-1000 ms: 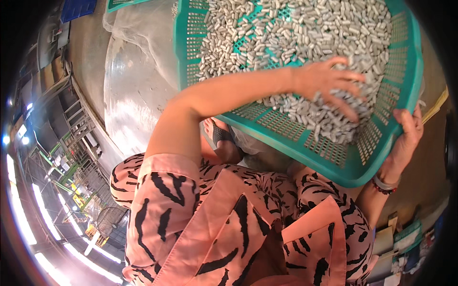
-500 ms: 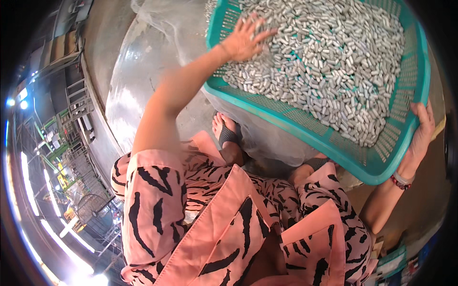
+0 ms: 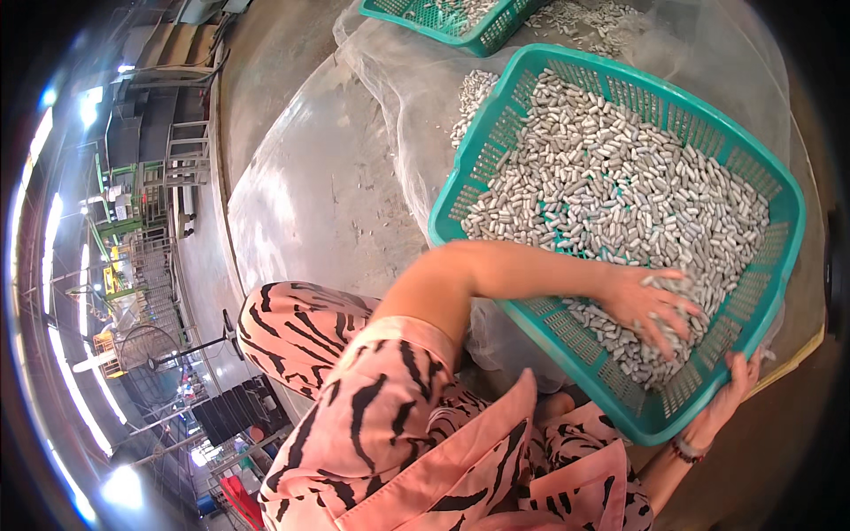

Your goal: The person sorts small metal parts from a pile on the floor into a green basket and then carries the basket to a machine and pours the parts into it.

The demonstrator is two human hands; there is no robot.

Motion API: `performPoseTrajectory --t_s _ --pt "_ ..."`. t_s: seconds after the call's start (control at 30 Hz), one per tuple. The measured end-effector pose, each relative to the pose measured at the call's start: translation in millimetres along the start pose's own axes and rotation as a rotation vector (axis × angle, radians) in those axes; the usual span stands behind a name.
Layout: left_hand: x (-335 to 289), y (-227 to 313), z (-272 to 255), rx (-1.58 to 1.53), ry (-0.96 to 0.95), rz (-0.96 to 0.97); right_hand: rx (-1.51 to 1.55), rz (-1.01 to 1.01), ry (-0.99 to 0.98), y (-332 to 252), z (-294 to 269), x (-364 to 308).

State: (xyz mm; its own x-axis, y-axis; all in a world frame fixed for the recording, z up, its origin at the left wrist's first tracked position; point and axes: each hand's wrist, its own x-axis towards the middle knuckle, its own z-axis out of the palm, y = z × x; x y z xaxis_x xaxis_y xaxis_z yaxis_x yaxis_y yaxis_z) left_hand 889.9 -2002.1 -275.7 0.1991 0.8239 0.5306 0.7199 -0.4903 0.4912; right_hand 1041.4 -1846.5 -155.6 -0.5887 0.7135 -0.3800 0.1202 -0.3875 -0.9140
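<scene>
A green plastic basket [image 3: 478,164] with slotted walls sits tilted before me. Many small grey-white capsule-shaped pieces [image 3: 620,168] cover its bottom, with patches of green showing between them. My left hand [image 3: 651,305] reaches across the near wall into the basket. Its fingers are spread and touch the pieces near the lower right corner; it grips nothing that I can see. On the outside of that corner, my right hand [image 3: 730,394] is closed on the basket's rim, with the fingers partly hidden.
Beyond stands a second green basket [image 3: 474,44] holding similar pieces. Loose pieces lie in a heap [image 3: 584,22] beside it and in another pile [image 3: 474,97] left of the near basket. Sheer netting [image 3: 390,97] covers part of the grey floor. A standing fan [image 3: 146,345] is at far left.
My left hand has moved from the basket's far left side to its near right corner. The second basket and loose piles have come into view as the view shifted.
</scene>
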Motion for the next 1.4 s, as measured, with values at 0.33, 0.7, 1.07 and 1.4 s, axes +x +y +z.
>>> performPoseTrajectory --t_s 0.33,0.7,1.07,1.4 --pt "7 -142 -34 0.503 -0.074 -0.399 -0.032 -0.009 0.015 -6 14 -8" --pt "-162 0 -112 0.629 -0.365 -0.844 0.081 -0.031 -0.059 8 5 2" --pt "0 -25 7 0.144 -0.183 -0.112 0.051 0.046 -0.025 8 7 0" --pt "-27 -137 -59 0.772 0.002 -0.197 0.003 -0.033 -0.055 0 16 -3"
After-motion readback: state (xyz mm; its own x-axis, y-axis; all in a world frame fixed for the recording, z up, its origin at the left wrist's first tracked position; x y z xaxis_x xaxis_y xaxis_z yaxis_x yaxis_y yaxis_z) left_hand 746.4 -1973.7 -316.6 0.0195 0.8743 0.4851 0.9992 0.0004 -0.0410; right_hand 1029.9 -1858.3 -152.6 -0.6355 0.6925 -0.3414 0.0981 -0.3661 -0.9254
